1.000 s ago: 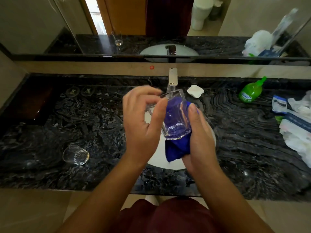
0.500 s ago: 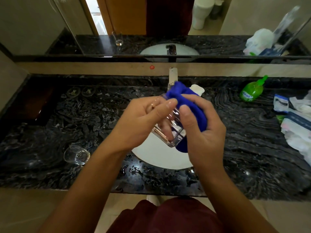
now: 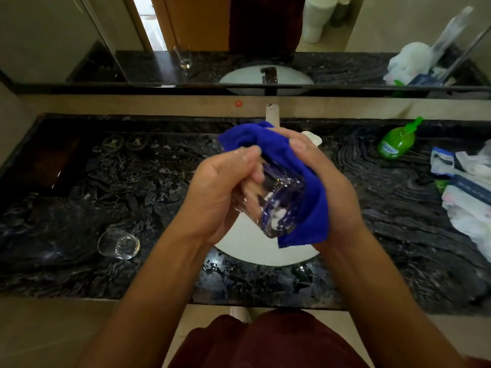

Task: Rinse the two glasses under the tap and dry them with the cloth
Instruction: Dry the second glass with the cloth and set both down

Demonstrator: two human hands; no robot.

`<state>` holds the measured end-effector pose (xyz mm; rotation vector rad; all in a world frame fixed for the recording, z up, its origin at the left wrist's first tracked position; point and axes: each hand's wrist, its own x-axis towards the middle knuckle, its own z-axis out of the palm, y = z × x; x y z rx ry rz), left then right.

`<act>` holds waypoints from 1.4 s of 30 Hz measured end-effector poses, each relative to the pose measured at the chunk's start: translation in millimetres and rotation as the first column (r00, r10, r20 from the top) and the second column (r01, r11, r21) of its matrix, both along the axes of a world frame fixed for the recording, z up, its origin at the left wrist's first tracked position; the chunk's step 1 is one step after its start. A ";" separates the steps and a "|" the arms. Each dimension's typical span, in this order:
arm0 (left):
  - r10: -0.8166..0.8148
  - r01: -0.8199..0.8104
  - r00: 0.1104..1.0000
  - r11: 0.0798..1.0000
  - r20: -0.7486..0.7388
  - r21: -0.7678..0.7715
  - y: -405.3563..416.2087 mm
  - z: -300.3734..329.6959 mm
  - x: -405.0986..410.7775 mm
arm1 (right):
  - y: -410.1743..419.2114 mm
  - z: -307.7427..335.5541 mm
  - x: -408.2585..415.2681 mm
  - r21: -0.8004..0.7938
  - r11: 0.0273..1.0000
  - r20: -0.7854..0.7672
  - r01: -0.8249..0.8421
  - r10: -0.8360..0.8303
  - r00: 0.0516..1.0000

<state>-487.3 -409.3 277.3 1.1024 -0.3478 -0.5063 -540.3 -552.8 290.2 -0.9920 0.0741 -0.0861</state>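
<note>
Above the white sink basin (image 3: 247,248) I hold a clear square-based glass (image 3: 279,205) tilted with its thick base toward me. My left hand (image 3: 220,195) grips the glass from the left, fingers curled round its wall. My right hand (image 3: 326,187) grips a blue cloth (image 3: 313,208) wrapped against the glass's right side and over its mouth. A second clear glass (image 3: 118,243) stands alone on the black marble counter (image 3: 106,187), left of the basin. The tap (image 3: 271,114) rises behind my hands, mostly hidden; no water shows.
A green soap bottle (image 3: 397,140) lies at the back right. Plastic bags and packets (image 3: 470,189) crowd the counter's right end. A white soap piece (image 3: 313,138) peeks out behind my right hand. Water drops sit on the counter's front edge (image 3: 239,272). A mirror runs along the back.
The glass has been turned in my hands so its base tips toward me. The blue cloth has shifted up over the mouth and right side as my right hand wipes.
</note>
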 end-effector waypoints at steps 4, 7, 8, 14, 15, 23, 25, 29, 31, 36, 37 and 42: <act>0.065 -0.081 0.975 0.994 -0.212 -0.068 -8.9 -2.5 -2.3 | 10.0 -20.4 -0.3 0.136 0.989 -0.060 0.052 -0.045 0.997; 0.021 -0.087 0.931 0.982 -0.364 -0.166 -12.9 -4.7 -5.7 | 11.6 -23.9 -0.2 0.030 0.985 -0.118 0.172 -0.168 0.979; 0.000 -0.092 0.914 0.974 -0.407 -0.207 -13.3 -6.4 -7.2 | 10.4 -24.0 1.3 -0.034 0.980 -0.137 0.195 -0.198 0.971; -0.114 -0.038 0.856 0.959 -0.504 -0.282 -7.7 -14.6 -13.4 | -11.4 -18.5 3.9 -0.336 0.876 -0.032 0.346 -0.378 0.925; -0.099 -0.050 0.861 0.960 -0.499 -0.275 -7.5 -15.6 -12.0 | -12.3 -14.5 1.5 -0.247 0.906 -0.004 0.344 -0.356 0.934; -0.054 -0.113 0.863 0.949 -0.502 -0.295 -11.4 -25.5 2.3 | 11.8 -19.5 7.9 -0.083 0.978 0.052 0.190 -0.186 0.981; -0.041 -0.136 0.850 0.946 -0.526 -0.294 -11.8 -31.1 4.1 | 10.8 -28.1 15.2 0.026 0.984 -0.019 0.177 -0.177 0.984; 0.014 -0.192 0.814 0.950 -0.581 -0.247 -14.1 -39.4 0.9 | 13.0 -46.0 22.9 0.036 0.970 -0.160 0.239 -0.230 0.960; 0.008 -0.197 0.805 0.947 -0.593 -0.254 -17.1 -38.3 -0.8 | 18.9 -57.6 23.4 0.021 0.971 -0.316 0.240 -0.222 0.923; -0.014 -0.164 0.806 0.955 -0.592 -0.245 -22.4 -32.0 3.4 | 18.4 -74.2 14.4 0.122 0.937 -0.401 0.328 -0.255 0.880; -0.007 -0.169 0.798 0.957 -0.603 -0.236 -22.8 -32.0 3.4 | 13.4 -71.5 15.0 0.242 0.906 -0.393 0.348 -0.236 0.889; 0.015 -0.183 0.771 0.963 -0.637 -0.198 -34.2 -29.5 -2.1 | -5.3 -52.8 21.2 0.354 0.874 -0.158 0.334 -0.296 0.942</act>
